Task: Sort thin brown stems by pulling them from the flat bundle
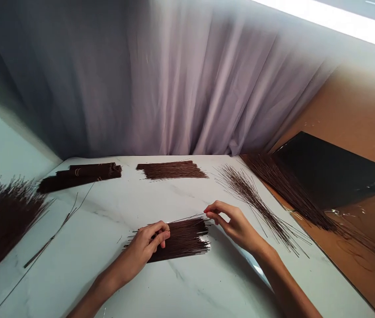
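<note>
A flat bundle of thin dark brown sticks (pixel 187 238) lies crosswise on the white marbled table in the middle front. My left hand (pixel 152 240) is over the left part of this bundle, its fingers curled and pressed together; what they hold, if anything, is too small to tell. At the bundle's upper right corner, my right hand (pixel 225 216) pinches the end of a thin stick between thumb and fingertips. That stick slants along the bundle's far edge.
Behind lies another flat stick bundle (pixel 174 169), with tied dark rolls (pixel 84 174) to its left. Loose sticks (pixel 263 203) fan out at right, beside more sticks (pixel 286 190) on brown board. A large stick pile (pixel 5 221) stands far left. A curtain (pixel 174 79) hangs behind the table (pixel 187 291).
</note>
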The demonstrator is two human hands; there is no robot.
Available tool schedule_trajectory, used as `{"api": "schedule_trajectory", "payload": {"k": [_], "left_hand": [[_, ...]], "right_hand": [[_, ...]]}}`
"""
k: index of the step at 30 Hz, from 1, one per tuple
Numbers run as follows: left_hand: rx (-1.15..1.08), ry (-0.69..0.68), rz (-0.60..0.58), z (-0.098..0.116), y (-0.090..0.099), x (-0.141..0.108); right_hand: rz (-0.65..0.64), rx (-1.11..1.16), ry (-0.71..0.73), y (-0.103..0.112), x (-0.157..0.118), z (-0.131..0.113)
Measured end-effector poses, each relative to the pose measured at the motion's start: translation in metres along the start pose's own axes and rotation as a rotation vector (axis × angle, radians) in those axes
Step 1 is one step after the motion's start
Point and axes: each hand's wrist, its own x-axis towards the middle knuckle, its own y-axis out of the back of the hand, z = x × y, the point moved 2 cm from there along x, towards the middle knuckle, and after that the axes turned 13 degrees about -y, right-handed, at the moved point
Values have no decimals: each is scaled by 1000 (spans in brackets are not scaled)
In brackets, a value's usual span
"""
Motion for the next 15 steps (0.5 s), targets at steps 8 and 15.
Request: {"api": "schedule_trajectory", "payload": {"k": [8, 15], "left_hand": [[-134, 15, 122, -12, -2, 2], [-255, -36, 545, -10, -1, 3]], "right_hand": [[245, 163, -64, -6, 2, 4], [127, 518, -233, -95, -9, -19]]}}
